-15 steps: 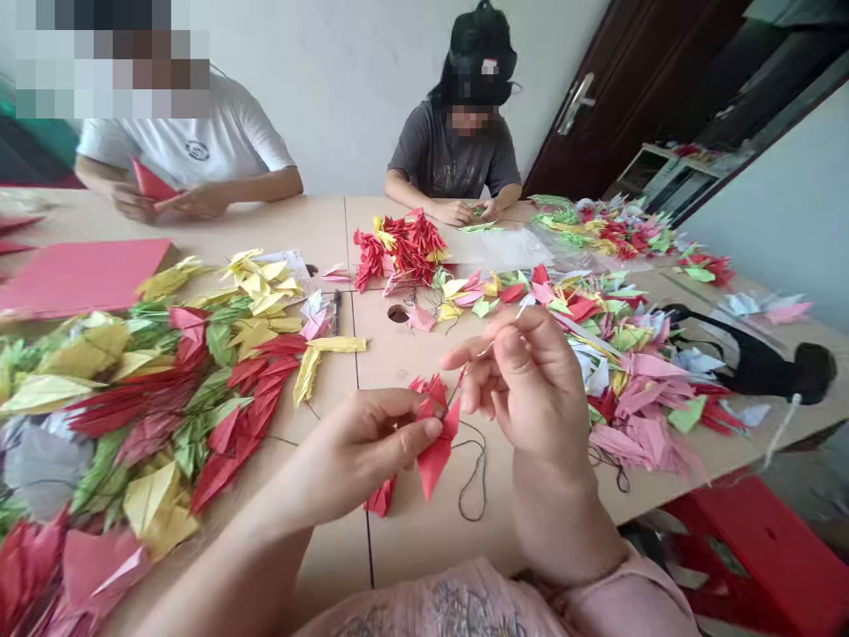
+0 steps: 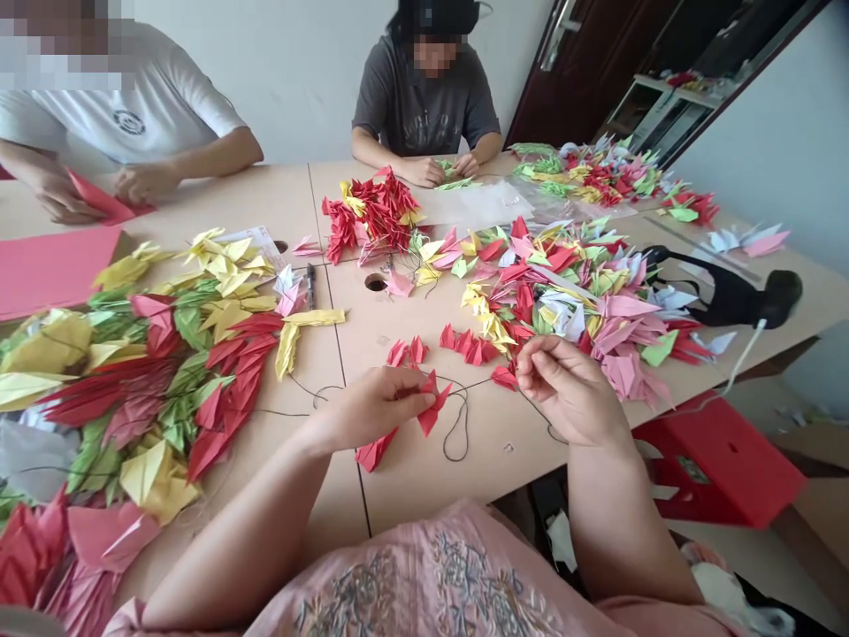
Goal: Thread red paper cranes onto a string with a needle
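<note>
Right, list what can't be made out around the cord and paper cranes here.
Head view:
- Where the dark cord meets the red paper crane: hidden by the left hand.
- Whether the right hand pinches anything: its fingertips are too small to tell.
- What the far person's hands hold exactly: too small.
- The black object: too indistinct to name.
- The top-left person: head cut off by the top edge.

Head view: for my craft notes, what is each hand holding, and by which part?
The left hand pinches a red origami crane by its middle; the right hand pinches something too thin to tell between its fingertips.
</note>
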`<state>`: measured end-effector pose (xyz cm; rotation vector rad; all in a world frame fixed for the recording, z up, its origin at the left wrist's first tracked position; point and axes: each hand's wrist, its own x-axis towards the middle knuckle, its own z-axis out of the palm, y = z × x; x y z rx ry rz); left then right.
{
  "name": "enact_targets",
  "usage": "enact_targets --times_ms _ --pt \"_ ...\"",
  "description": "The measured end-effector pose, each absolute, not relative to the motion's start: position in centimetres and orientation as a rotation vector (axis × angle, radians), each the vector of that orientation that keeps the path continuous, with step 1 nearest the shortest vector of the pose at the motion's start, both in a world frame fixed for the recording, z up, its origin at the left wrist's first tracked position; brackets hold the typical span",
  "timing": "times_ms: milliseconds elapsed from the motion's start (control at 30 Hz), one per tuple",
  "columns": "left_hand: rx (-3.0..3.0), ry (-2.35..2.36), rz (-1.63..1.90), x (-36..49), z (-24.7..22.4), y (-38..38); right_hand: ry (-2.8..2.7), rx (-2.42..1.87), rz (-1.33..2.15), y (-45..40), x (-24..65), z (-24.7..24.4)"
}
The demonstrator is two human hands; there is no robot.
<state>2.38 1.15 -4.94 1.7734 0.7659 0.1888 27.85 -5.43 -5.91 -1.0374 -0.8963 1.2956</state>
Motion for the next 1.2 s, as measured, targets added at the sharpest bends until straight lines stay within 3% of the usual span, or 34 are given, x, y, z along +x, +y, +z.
enact_targets --times_ms 200,433,800,1000,1200 --pt "1.832 0.949 0.180 2.8 -9.5 0.5 -0.718 -1.140 1.266 -7.3 30.3 -8.0" --pt "2.066 1.291 0.388 2.0 -11.2 -2.2 -0.709 -1.156 1.305 -7.7 31.0 -8.6" --pt "2.417 0.882 0.274 6.3 -11.8 -3.7 -0.789 -1.100 1.356 -8.5 31.5 -8.8" --pt "2.365 0.736 0.203 7.0 -9.5 -1.9 -0.735 -1.185 1.323 -9.9 32.6 -9.4" --pt "2.340 0.796 0.294 14.2 -10.0 1.2 -0.770 -1.205 1.398 -10.4 31.5 -9.8"
